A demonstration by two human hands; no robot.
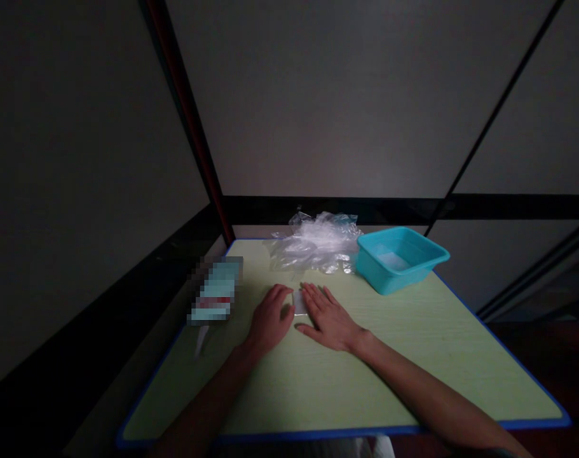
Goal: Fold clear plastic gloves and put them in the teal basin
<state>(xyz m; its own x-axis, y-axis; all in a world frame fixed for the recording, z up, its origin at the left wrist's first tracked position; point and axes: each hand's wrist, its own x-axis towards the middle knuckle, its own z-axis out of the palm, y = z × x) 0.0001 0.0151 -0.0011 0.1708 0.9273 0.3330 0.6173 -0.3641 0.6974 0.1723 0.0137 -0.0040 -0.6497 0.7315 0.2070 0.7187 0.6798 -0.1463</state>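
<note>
A small, flat, whitish square piece [299, 303], perhaps plastic film, lies on the table between my hands. My right hand [331, 318] rests flat over its right side, fingers stretched out and thumb apart, covering part of it. At its left edge is my left hand [271, 320], with curved fingers and the thumb held apart from them. The fingertips touch or nearly touch that edge; I cannot tell which. What exactly the square is does not show clearly.
A heap of crumpled clear plastic bags [318, 242] lies at the back of the pale green table [365, 388]. Right of it stands a turquoise plastic basin [389, 280] with a whitish flat piece [393, 260] inside. A blurred-out, light green item [217, 289] lies at the left edge.
</note>
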